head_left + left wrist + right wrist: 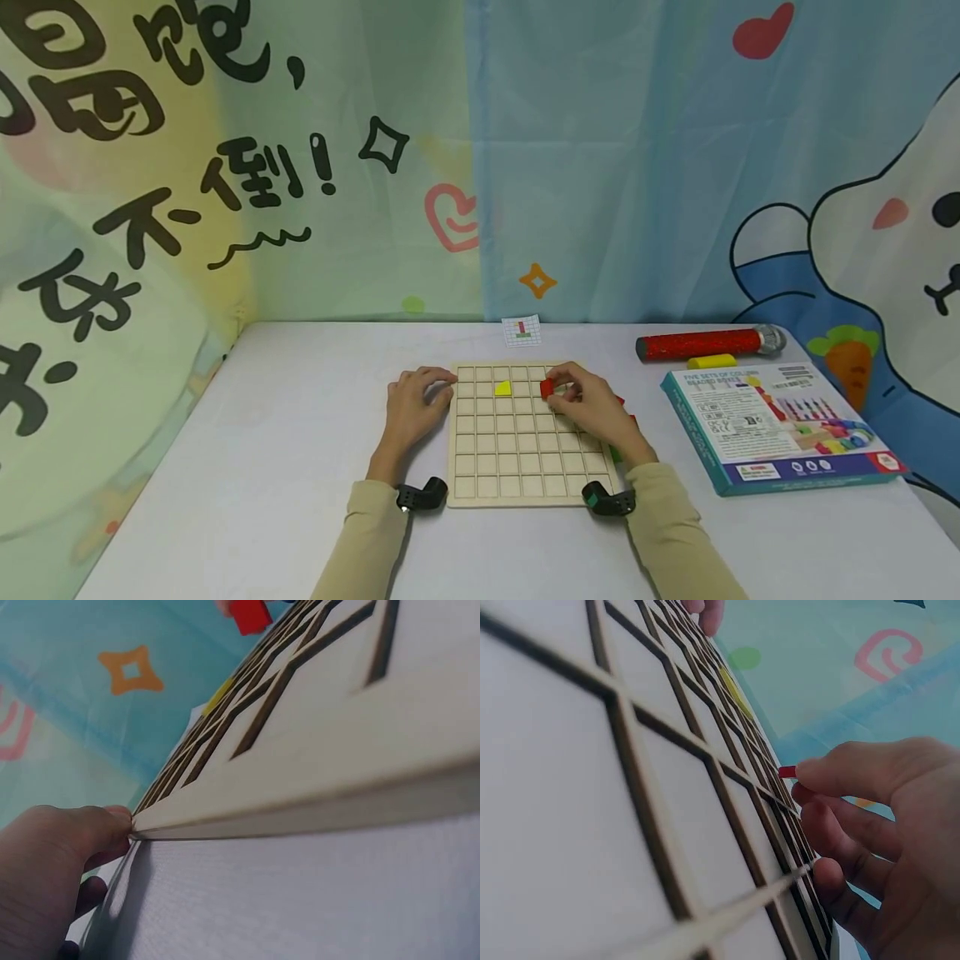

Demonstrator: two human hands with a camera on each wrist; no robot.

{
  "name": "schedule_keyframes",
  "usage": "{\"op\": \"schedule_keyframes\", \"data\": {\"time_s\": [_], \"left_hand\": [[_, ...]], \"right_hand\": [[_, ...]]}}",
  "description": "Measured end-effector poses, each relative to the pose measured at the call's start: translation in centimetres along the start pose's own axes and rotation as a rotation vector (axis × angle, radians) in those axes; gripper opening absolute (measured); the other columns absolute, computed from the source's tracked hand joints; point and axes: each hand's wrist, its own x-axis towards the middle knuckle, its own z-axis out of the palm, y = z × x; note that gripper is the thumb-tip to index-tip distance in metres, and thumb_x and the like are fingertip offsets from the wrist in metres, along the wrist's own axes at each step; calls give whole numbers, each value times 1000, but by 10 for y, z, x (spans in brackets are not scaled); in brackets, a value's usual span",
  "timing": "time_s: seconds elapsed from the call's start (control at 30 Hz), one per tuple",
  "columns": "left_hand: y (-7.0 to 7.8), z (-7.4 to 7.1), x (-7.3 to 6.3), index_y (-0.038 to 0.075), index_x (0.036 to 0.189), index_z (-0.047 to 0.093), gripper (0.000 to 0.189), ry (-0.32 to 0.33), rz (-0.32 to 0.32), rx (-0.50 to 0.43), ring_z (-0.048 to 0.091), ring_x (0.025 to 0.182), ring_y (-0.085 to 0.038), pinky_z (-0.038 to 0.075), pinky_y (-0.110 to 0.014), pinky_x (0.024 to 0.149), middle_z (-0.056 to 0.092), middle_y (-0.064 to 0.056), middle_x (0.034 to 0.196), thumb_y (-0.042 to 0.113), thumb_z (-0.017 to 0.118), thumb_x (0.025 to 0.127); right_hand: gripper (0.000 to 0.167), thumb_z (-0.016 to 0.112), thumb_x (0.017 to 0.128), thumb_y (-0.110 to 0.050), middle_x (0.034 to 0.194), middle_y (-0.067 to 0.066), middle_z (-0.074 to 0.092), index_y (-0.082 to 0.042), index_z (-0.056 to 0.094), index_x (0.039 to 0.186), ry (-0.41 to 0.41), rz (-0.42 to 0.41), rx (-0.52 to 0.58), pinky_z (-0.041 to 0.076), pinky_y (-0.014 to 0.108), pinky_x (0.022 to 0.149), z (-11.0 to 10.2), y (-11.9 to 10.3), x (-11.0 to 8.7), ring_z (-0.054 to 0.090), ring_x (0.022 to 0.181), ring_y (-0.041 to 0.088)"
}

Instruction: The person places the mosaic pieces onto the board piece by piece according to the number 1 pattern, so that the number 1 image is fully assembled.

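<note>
A wooden grid board (506, 443) lies on the white table, with a yellow piece (503, 388) in one of its upper cells; one side of that piece looks slanted. My right hand (592, 408) pinches a small red block (547, 389) between thumb and forefinger above the upper right cells. In the right wrist view, the red block (787, 772) pokes out just past the fingertips, and the other fingers are bent. At the board's upper left corner, my left hand (414, 408) touches the edge with its fingertips; the left wrist view shows this contact at the corner.
A small pattern card (521, 331) lies behind the board. Red pieces (632, 419) and a green piece (615, 454) peek out by the right forearm. To the right are a boxed set (780, 425), a yellow cylinder (711, 362) and a red microphone (701, 343).
</note>
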Motion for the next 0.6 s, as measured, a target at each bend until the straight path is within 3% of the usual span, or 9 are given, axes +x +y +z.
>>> {"op": "schedule_keyframes", "data": {"time_s": [0.6], "left_hand": [[1,-2,-1,21,102,71,17,12,11,1,56,99,-24,31,-41,79,69,0,113,22,66,85]], "right_hand": [[34,67,87,-16,101,9,65,-7,59,119,15,-25,36,45,25,69,21,-9,14,55,78,15]]}}
